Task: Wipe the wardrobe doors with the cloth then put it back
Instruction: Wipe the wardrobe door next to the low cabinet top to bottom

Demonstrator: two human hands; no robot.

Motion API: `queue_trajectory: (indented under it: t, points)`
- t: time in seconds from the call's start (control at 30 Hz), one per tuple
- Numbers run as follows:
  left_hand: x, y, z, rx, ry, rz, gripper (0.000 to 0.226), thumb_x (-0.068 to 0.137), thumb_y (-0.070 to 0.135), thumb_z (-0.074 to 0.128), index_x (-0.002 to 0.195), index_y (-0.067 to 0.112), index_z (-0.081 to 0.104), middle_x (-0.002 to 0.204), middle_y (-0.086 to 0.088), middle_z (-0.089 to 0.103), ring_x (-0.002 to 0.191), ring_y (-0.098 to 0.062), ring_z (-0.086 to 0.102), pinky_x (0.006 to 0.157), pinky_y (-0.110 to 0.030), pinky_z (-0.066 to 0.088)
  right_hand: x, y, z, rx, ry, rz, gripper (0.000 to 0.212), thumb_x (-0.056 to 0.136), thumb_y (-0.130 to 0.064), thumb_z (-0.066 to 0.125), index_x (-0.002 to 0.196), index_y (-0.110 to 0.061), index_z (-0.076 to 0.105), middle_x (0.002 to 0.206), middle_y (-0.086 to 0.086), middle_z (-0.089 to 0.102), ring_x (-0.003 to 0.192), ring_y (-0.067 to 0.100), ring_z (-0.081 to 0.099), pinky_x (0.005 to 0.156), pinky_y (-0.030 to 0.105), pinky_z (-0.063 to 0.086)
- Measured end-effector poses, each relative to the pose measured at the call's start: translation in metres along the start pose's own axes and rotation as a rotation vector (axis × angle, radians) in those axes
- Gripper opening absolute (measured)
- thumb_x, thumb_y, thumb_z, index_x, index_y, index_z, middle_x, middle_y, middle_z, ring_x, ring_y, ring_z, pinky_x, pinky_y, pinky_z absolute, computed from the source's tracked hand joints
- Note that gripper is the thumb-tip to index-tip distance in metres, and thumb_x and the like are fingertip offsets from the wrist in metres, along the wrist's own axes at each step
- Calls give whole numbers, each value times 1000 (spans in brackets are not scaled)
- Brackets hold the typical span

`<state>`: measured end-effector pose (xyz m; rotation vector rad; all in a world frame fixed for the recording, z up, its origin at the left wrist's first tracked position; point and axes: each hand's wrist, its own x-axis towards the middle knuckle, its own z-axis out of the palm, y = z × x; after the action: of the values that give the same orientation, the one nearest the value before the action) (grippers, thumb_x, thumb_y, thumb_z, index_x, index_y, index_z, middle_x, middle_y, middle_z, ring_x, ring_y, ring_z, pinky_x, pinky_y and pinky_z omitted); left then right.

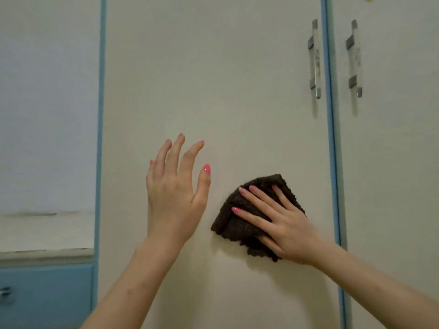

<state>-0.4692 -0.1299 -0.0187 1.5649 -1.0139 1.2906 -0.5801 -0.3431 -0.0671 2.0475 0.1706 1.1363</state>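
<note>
A folded dark brown cloth [234,217] lies flat against the cream wardrobe door [213,79]. My right hand [278,224] presses it to the door with straight, spread fingers. My left hand [174,188] is raised to the left of the cloth, fingers straight and spread, holding nothing; whether its fingertips touch the door I cannot tell. A second cream door [392,162] stands to the right, past a blue edge strip [331,138].
Two metal bar handles [314,60] [354,58] flank the gap between the doors at upper right. On the left are a pale wall panel [47,103], a ledge [45,255] and a blue drawer [45,288] with a handle.
</note>
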Motion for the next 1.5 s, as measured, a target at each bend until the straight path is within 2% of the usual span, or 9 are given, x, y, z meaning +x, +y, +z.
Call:
queue_trajectory:
  t: [0.2, 0.33, 0.57, 0.7, 0.87, 1.1, 1.23, 1.37, 1.5]
  points:
    - [-4, -10, -25, 2, 25, -48, 49, 90, 46, 28, 135, 33, 41, 149, 2, 34, 140, -17, 21, 111, -43, 20, 109, 52, -26, 20, 149, 357, 57, 96, -49, 26, 150, -30, 22, 159, 4, 17, 147, 19, 9, 118, 52, 8]
    - [-3, -21, -40, 16, 62, -41, 49, 90, 47, 27, 135, 33, 41, 148, 3, 35, 139, -15, 22, 110, -33, 17, 155, 27, -24, 42, 256, 511, 61, 95, -56, 26, 149, -30, 27, 159, 9, 17, 148, 24, 9, 117, 52, 2]
    - [-33, -22, -35, -24, 58, -69, 47, 91, 45, 28, 134, 33, 41, 147, 4, 37, 138, -15, 24, 108, -30, 17, 62, -121, 36, 47, 161, -204, 54, 97, -46, 43, 146, -25, 35, 155, 10, 26, 146, 27, 18, 115, 53, 21]
    - [-36, -28, -41, 6, 49, -94, 48, 91, 47, 26, 135, 32, 40, 148, 4, 35, 139, -15, 23, 108, -34, 20, 62, -114, 40, 61, 137, -389, 44, 103, -29, 35, 147, -24, 35, 153, 6, 33, 145, 21, 21, 117, 48, 21]
    - [-28, -33, -51, -7, 72, -109, 48, 88, 45, 29, 132, 32, 45, 147, 5, 37, 137, -13, 24, 106, -24, 15, 144, -74, 17, 68, 305, -62, 41, 102, -30, 32, 140, -19, 46, 148, 11, 41, 140, 25, 34, 113, 50, 22]
    - [-47, -56, -59, 5, 97, -178, 48, 89, 45, 29, 133, 32, 44, 146, 3, 37, 137, -15, 24, 107, -26, 16, 232, -80, 3, 11, 302, 420, 54, 95, -46, 29, 144, -27, 41, 153, 12, 34, 143, 28, 27, 114, 54, 12]
    - [-65, -59, -65, 5, 138, -190, 46, 90, 42, 31, 133, 31, 45, 147, 2, 37, 137, -15, 25, 108, -17, 11, 212, -111, 19, 34, 343, 138, 50, 95, -39, 39, 141, -22, 46, 152, 14, 35, 143, 31, 27, 114, 56, 13]
    - [-77, -49, -69, -20, 143, -173, 45, 90, 38, 33, 133, 31, 45, 146, 4, 37, 136, -15, 26, 107, -13, 10, 148, -165, 44, 104, 147, -227, 52, 98, -28, 38, 147, -15, 34, 156, 13, 26, 146, 32, 15, 114, 57, 15]
    - [-82, -34, -58, -39, 71, -157, 43, 92, 40, 32, 133, 32, 45, 146, 4, 37, 137, -13, 24, 106, -9, 8, 92, -135, 46, 89, 102, -478, 44, 98, -27, 49, 140, -14, 47, 149, 14, 40, 142, 30, 28, 113, 54, 24]
